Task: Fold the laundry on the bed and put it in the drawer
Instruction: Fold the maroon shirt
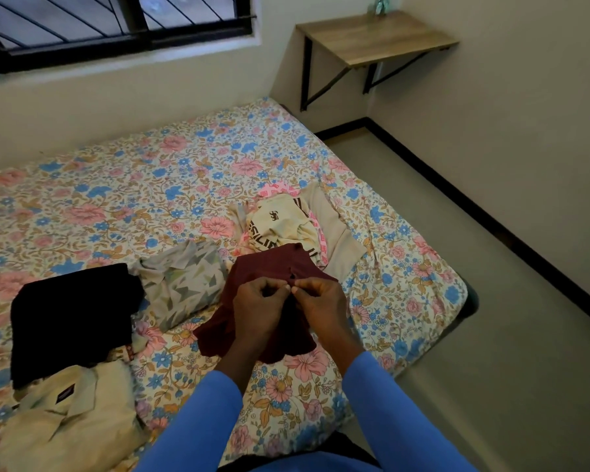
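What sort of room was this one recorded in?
Probably a small home bedroom: a bed with a floral sheet, loose clothes lying on it, and a barred window in the wall beside it.

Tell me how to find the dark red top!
Look at the flowery bed. Near its right side, the left hand and the right hand pinch the dark red top. It alone is plain dark red, unlike the black clothes, patterned shirt and cream heap nearby.

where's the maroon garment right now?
Head view, centre-right on the bed: the maroon garment sits between the grey patterned garment to its left and the cream pile behind, pinched by the left hand and right hand.
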Available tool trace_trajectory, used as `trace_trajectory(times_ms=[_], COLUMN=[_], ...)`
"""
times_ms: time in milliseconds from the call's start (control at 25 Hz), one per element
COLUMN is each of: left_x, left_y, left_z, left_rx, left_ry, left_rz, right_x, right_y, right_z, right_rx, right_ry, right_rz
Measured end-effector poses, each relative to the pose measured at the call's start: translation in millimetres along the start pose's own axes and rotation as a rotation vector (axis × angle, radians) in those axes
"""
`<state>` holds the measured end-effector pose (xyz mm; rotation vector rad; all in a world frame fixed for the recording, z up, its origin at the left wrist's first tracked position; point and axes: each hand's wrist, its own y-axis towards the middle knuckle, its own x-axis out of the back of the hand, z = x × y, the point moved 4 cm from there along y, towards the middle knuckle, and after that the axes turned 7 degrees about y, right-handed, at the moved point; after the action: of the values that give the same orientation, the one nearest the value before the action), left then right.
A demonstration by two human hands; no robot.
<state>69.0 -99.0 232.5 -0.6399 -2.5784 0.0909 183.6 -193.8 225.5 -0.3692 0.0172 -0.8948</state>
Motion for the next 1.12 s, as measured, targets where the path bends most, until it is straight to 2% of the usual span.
trace_trajectory(times_ms=[120, 200, 280, 360, 480, 560, 720, 800, 880, 1040, 1120], left_x=[-8.2, -10.2, -11.4, -13.1, -20.6, -24.1, -24.0, -25.4, -28.1, -33.8, -37.0], left_y=[4.8, 6.9, 7.1, 5.7, 6.6, 11.1, 23.0, 27.9, 30.6, 29.5, 32.9], left_z=[2.6, 1.9, 2.3, 2.8, 5.6, 5.3, 6.0, 4.2, 1.0, -14.2, -17.7], left_rx=[0.154, 0.213, 0.213, 0.255, 0.328, 0.347, 0.305, 0.226, 0.157, 0.117, 0.086], left_ry=[-0.220, -0.328, -0.403, -0.501, -0.617, -0.667, -0.653, -0.563, -0.515, -0.472, -0.430], left_rz=[0.174, 0.290, 0.349, 0.361, 0.354, 0.334, 0.287, 0.285, 0.298, 0.187, 0.128], right_x=[8.1, 6.0, -0.8, -3.9, -2.8, -1.5, 15.0, 22.5, 24.6, 13.3, 9.6], right_y=[-0.2, -0.6, -0.5, 1.9, 2.7, -0.4, 14.0, 22.1, 26.5, 29.9, 34.6], right_z=[17.7, 28.4, 31.3, 31.5, 37.2, 38.7, 33.0, 32.2, 37.3, 42.5, 37.3], right_rx=[0.169, 0.370, 0.545, 0.604, 0.683, 0.669, 0.289, 0.196, 0.233, 0.487, 0.492], right_ry=[-0.228, -0.494, -0.707, -0.761, -0.704, -0.568, -0.126, -0.022, -0.087, -0.390, -0.355], right_rz=[0.008, -0.010, -0.019, -0.053, -0.105, -0.065, 0.056, 0.073, 0.075, -0.015, -0.031])
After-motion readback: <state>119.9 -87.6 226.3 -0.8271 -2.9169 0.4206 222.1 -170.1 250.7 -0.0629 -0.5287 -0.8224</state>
